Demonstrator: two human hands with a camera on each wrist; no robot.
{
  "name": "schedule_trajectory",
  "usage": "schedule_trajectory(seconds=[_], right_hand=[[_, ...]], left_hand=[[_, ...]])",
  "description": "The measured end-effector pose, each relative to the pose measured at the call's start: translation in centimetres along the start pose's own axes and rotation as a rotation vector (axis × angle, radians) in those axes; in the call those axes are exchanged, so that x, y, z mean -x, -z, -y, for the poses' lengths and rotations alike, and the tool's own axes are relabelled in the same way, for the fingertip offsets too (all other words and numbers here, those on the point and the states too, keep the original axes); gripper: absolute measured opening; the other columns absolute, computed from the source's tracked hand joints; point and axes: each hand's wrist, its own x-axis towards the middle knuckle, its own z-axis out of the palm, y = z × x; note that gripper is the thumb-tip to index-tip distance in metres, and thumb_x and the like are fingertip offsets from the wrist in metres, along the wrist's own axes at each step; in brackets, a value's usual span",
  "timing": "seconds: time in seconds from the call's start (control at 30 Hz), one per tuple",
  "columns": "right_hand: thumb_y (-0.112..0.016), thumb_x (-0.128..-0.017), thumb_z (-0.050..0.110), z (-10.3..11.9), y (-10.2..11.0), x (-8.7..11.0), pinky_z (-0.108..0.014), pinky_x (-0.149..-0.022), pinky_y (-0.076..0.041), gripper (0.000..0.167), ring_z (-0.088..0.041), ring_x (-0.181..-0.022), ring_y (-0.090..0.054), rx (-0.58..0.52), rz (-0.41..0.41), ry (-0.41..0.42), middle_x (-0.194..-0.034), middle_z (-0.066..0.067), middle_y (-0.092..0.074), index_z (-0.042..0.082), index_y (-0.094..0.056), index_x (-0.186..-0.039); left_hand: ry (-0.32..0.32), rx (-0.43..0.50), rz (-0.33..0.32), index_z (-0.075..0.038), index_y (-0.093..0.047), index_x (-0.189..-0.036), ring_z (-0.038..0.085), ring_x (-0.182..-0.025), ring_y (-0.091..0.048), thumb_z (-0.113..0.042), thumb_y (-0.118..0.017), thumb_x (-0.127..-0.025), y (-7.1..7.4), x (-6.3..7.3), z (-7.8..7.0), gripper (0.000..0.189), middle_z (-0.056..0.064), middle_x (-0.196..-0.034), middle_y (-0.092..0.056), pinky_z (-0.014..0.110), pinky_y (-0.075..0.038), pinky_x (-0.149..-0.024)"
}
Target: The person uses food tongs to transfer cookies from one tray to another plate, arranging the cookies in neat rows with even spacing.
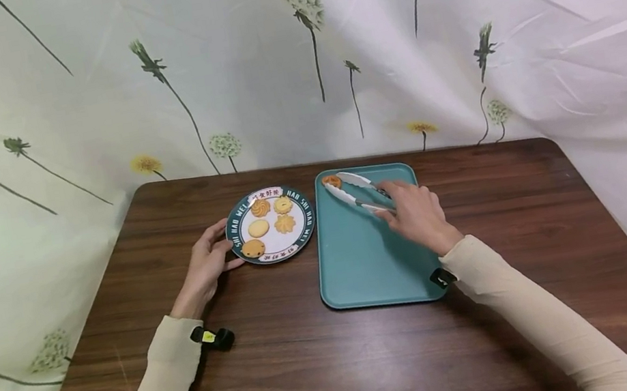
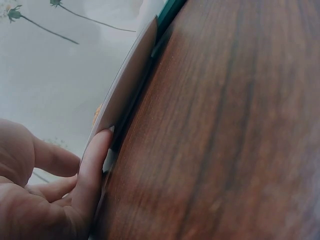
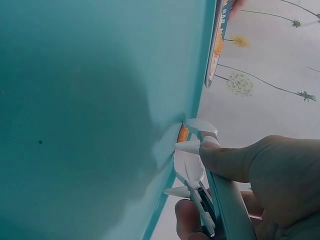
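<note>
My left hand (image 1: pixel 206 262) grips the left rim of a round plate (image 1: pixel 306 217) with a dark green lettered border. In the left wrist view the plate (image 2: pixel 127 82) shows its underside, slightly raised from the table, with a finger beneath it. Several cookies (image 1: pixel 259 228) of different shapes lie on it. In my right hand (image 1: pixel 415 209) are white-tipped tongs (image 1: pixel 341 194). Their spread tips stand either side of a brown cookie (image 1: pixel 332 181) in the far left corner of a teal tray (image 1: pixel 362 263). In the right wrist view the cookie (image 3: pixel 183 134) is partly hidden by the tongs.
The tray and plate sit side by side on a dark wooden table (image 1: pixel 293 372). A white sheet with dandelion prints (image 1: pixel 266 58) hangs behind and around the table. Each wrist wears a small black device (image 1: pixel 213 337).
</note>
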Motion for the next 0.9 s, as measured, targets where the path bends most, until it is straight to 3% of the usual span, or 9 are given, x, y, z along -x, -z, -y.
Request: schedule_trajectory(seconds=[0.47,0.9], right_hand=[[-0.074,-0.097,0.034,-0.13,0.3,0.39,-0.029,-0.037,-0.037,0.051,-0.024,-0.059,-0.057,0.005,-0.005,0.016,-0.126,-0.013,-0.072,0.014,-0.062,-0.142],[-0.075,-0.097,0.035,-0.06,0.87,0.99,-0.031,-0.041,-0.044,0.052,-0.026,-0.068,-0.064,0.028,-0.021,0.025,-0.127,-0.01,-0.072,0.016,-0.062,-0.143]], left_hand=[[0.008,0.0,-0.003,-0.015,-0.021,-0.168,0.029,-0.132,-0.051,-0.01,-0.034,-0.112,0.09,-0.19,0.22,0.058,0.016,-0.171,-0.021,0.023,-0.066,-0.087],[0.016,-0.004,0.001,-0.017,-0.018,-0.168,0.032,-0.137,-0.047,-0.01,-0.034,-0.112,0.06,-0.11,0.14,0.059,0.016,-0.173,-0.018,0.022,-0.065,-0.087]])
